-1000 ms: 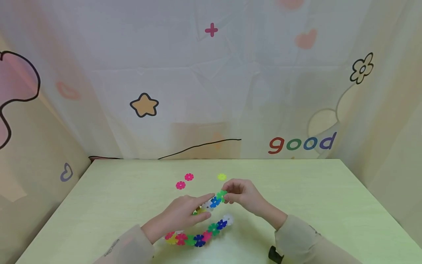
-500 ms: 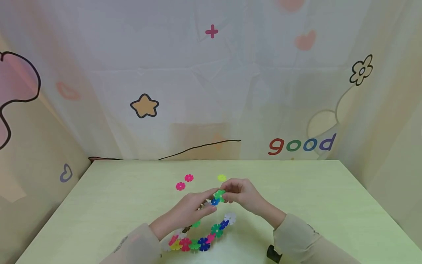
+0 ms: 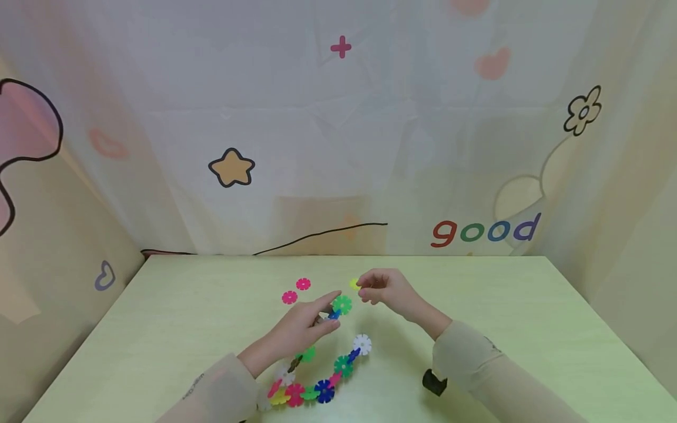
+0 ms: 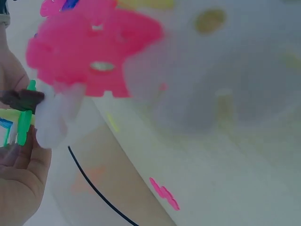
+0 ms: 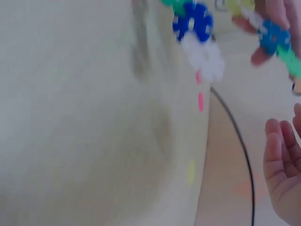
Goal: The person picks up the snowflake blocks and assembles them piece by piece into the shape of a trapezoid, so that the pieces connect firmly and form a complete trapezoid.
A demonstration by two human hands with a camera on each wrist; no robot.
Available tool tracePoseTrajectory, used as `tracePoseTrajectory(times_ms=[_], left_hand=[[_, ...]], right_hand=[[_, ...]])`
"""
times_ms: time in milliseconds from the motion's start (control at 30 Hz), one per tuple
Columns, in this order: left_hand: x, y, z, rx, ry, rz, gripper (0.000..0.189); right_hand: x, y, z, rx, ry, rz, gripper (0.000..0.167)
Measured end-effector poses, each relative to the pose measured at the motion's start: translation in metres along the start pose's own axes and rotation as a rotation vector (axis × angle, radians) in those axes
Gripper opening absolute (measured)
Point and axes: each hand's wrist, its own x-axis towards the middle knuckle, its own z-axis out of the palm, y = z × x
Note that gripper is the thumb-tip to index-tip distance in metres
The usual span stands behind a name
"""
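Observation:
A curved chain of interlocked plastic snowflake discs (image 3: 324,391) in pink, green, blue, white and yellow hangs from my left hand (image 3: 296,330). That hand holds the chain near one end, where a blue disc (image 3: 334,315) and a green end disc (image 3: 342,305) stick out past thumb and forefinger. A white disc (image 3: 362,345) forms the other end. My right hand (image 3: 388,292) is apart from the chain, its fingers loosely bent with nothing between them in the right wrist view. In the head view its fingertips overlap a loose yellow disc (image 3: 355,284), which the right wrist view shows lying on the table.
Two loose pink discs (image 3: 296,291) lie on the pale table (image 3: 476,305), left of the yellow one. A printed curtain (image 3: 338,147) closes off the back and sides. Something black (image 3: 435,382) hangs below the right sleeve.
My right hand has let go of the green end disc and moved up and away toward the yellow disc. The left hand has drawn the chain's end slightly left.

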Motion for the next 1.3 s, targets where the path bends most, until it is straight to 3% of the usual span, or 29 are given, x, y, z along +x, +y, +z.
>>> tracePoseTrajectory(times_ms=[233,500,667,933,1300], left_hand=[[-0.003,-0.010,-0.007,-0.002,0.053,-0.039,0.057],[-0.004,-0.012,-0.010,0.000,0.071,-0.057,0.057],[-0.004,-0.012,-0.011,0.009,0.082,-0.057,0.057],[-0.006,-0.014,-0.013,0.023,0.085,-0.063,0.057],[-0.006,-0.015,-0.013,-0.005,0.063,-0.072,0.057]], right_hand=[[0.034,0.031,-0.005,-0.234,0.036,0.099,0.032],[0.047,0.053,0.004,-0.433,-0.106,0.165,0.044],[0.044,0.051,0.008,-0.460,-0.118,0.174,0.040],[0.031,0.044,0.004,-0.541,-0.108,0.053,0.028],[0.033,0.059,-0.002,-0.445,-0.109,0.139,0.029]])
